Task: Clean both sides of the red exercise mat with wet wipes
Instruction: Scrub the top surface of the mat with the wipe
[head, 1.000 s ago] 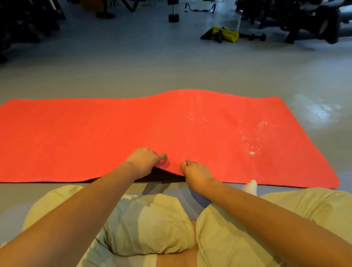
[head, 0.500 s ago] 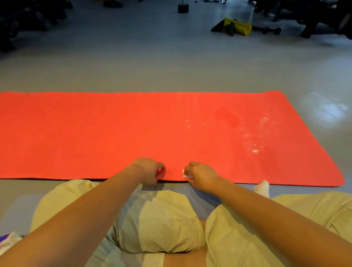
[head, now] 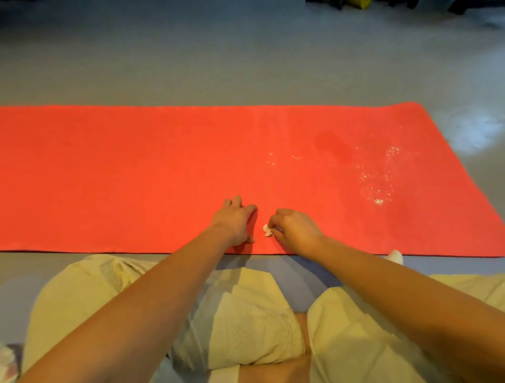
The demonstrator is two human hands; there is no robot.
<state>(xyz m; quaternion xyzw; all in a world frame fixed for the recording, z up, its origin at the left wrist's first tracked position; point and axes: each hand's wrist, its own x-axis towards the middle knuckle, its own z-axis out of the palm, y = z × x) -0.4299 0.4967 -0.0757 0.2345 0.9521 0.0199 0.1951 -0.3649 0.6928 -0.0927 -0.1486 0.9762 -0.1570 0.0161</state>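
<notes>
The red exercise mat (head: 136, 177) lies flat across the grey floor in front of my knees. A darker wet patch and glistening droplets (head: 377, 180) mark its right part. My left hand (head: 236, 221) rests on the mat near its front edge, fingers spread and pressing down. Just right of it, my right hand (head: 295, 228) has its fingers curled round a small crumpled white wipe (head: 267, 230), held against the mat surface.
My legs in pale yellow trousers (head: 246, 322) sit on a blue-grey mat (head: 306, 273) under me. A white sock (head: 396, 256) shows at the red mat's front edge on the right. Dark gym equipment (head: 355, 3) lines the far top edge.
The lifted front edge of the mat has been laid flat. Both hands have let go of the edge and moved forward onto the mat; the left hand has opened out.
</notes>
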